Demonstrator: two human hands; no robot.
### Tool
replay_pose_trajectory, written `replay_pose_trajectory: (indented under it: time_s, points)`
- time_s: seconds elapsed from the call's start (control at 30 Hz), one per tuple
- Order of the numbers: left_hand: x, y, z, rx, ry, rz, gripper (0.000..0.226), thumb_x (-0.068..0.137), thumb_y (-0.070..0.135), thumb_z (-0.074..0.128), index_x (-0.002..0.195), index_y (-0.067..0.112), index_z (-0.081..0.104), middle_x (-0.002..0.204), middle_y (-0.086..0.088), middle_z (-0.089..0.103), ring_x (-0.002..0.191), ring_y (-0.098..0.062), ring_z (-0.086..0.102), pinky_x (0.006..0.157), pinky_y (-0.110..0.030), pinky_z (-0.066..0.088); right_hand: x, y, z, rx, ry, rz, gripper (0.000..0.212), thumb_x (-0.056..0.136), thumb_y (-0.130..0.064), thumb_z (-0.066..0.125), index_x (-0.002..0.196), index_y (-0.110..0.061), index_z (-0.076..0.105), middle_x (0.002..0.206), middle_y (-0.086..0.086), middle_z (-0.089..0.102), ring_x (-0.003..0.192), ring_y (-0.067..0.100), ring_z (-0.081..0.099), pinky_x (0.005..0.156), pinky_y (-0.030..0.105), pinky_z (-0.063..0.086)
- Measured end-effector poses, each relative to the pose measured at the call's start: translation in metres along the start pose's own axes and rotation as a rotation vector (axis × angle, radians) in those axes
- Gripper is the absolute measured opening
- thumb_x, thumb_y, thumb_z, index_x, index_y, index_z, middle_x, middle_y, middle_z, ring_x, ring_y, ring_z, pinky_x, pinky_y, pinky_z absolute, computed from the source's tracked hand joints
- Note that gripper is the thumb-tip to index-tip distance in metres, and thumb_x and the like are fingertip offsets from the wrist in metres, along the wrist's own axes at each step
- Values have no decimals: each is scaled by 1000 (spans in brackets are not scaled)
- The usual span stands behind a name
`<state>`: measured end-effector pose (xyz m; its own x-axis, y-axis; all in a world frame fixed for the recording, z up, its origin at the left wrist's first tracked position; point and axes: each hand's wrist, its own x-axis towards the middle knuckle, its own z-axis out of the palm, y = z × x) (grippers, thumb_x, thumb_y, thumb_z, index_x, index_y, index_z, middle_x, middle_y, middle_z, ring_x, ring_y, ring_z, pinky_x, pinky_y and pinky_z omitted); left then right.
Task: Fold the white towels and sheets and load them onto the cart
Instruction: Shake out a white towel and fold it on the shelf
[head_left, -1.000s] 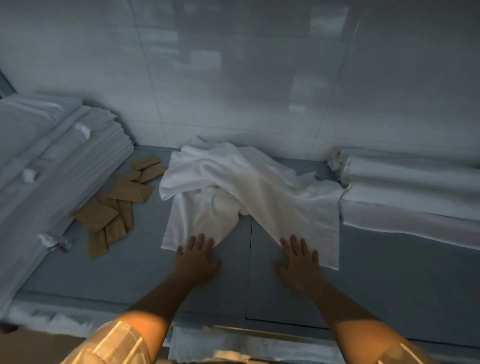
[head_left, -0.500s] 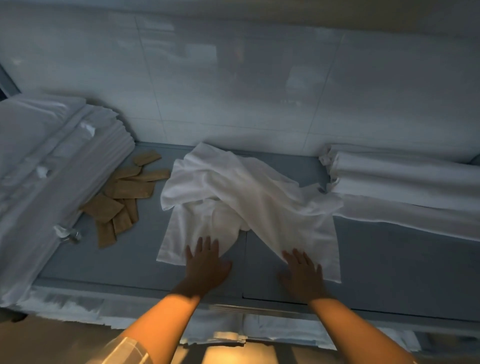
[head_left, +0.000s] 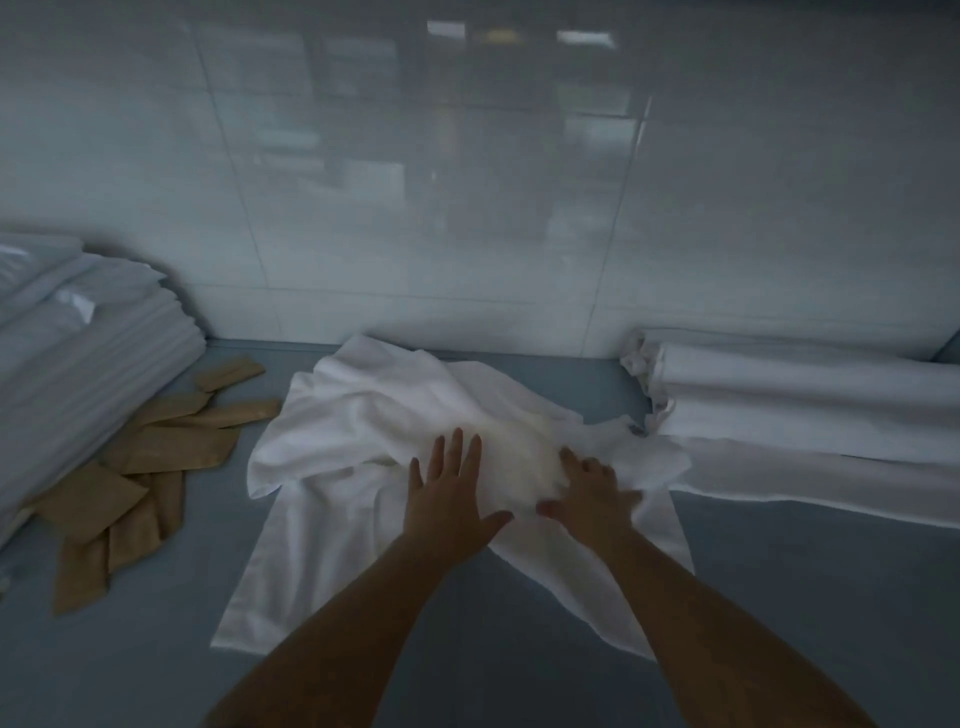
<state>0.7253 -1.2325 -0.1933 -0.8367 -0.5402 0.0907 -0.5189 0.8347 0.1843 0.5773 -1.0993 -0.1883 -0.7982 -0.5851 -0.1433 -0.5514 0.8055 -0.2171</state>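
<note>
Crumpled white towel (head_left: 363, 441) lies mid-frame on the grey-blue counter (head_left: 779, 597), back edge near the glossy tiled wall (head_left: 467, 182). Left hand (head_left: 449, 499) flat on the towel, fingers straight and spread, gripping nothing. Right hand (head_left: 592, 493) just beside it on the bunched cloth, blurred; fingers look bent, cannot tell whether it holds fabric. Folded white sheets (head_left: 78, 353) stacked at left edge, folded white linen (head_left: 805, 405) at right. Brown paper sleeves (head_left: 145, 467) scattered lower left.
</note>
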Motion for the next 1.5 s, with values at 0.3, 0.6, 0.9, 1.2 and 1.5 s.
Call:
replay_pose_trajectory:
  time_s: [0.3,0.6,0.9,1.2,1.5]
  points:
    - [27,11,-18,-19,251,-36,120,74,75,53,143,28,-33,155,-5,-29,144,-29,-22,115,-50,-2,5,-7,-43,588,546,-275,27,87,4,55,111,-1,66,107,18,61,102,35,55,88,38,44]
    - [45,-7,-106,-179,309,-154,39,84,12,52,122,15,52,123,-11,55,120,-34,47,94,-42,44,-41,-27,-146,550,691,-606,28,89,11,52,111,2,65,103,21,61,97,34,56,87,37,44]
    - [7,3,-215,-361,648,-54,24,81,-3,51,102,7,51,91,-17,58,78,-39,57,60,-34,35,-87,-10,-194,448,722,-418,32,90,4,49,118,-5,61,105,18,55,102,33,51,82,32,43]
    - [-47,72,-268,-376,683,178,25,79,-5,54,103,0,56,97,-20,58,80,-40,58,64,-33,37,-164,35,-232,511,809,-330,30,93,1,47,118,-6,62,102,18,54,98,32,51,80,29,39]
    - [-80,185,-273,-391,629,324,29,72,-9,60,100,-2,57,103,-20,51,72,-35,55,57,-35,42,-194,142,-243,532,758,-154,31,96,-15,48,125,-16,57,114,13,51,96,26,50,87,35,45]
